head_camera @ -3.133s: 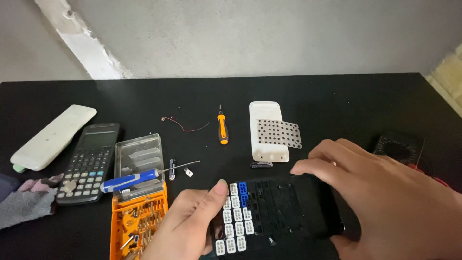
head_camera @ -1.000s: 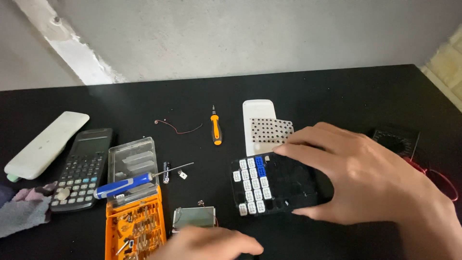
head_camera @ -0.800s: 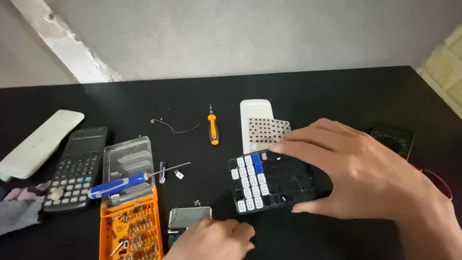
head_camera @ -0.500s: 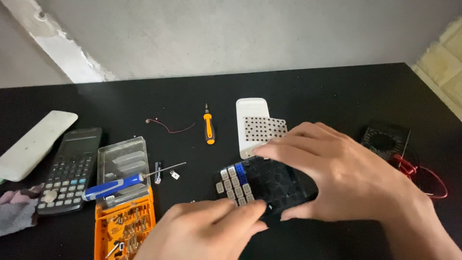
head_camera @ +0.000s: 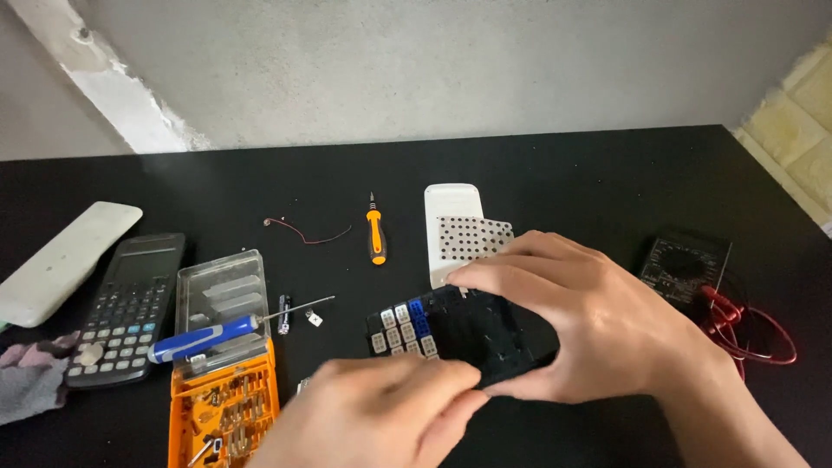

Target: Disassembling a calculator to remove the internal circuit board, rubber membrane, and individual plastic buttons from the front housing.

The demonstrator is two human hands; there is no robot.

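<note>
A black calculator shell (head_camera: 472, 334) with white and blue keys lies near the front of the black table (head_camera: 563, 182). My right hand (head_camera: 589, 325) grips it from the right, fingers over its far edge and thumb under its near edge. My left hand (head_camera: 381, 420) is at its near left corner, fingers curled against it and blurred. Whether the left hand holds a small part is hidden.
To the left lie a blue-handled screwdriver (head_camera: 204, 336) on an orange bit case (head_camera: 225, 407), a dark calculator (head_camera: 126, 303), a white remote (head_camera: 65, 260) and a cloth (head_camera: 30, 381). Behind are an orange screwdriver (head_camera: 375, 236), a thin wire (head_camera: 308, 232), a white casing (head_camera: 451, 217) with dotted sheet (head_camera: 472, 238). A multimeter (head_camera: 685, 260) with red leads (head_camera: 745, 325) sits right.
My left hand came up from the table's front edge to the shell's near left corner, covering the small grey screen part. My right hand kept its grip and tilted the shell slightly.
</note>
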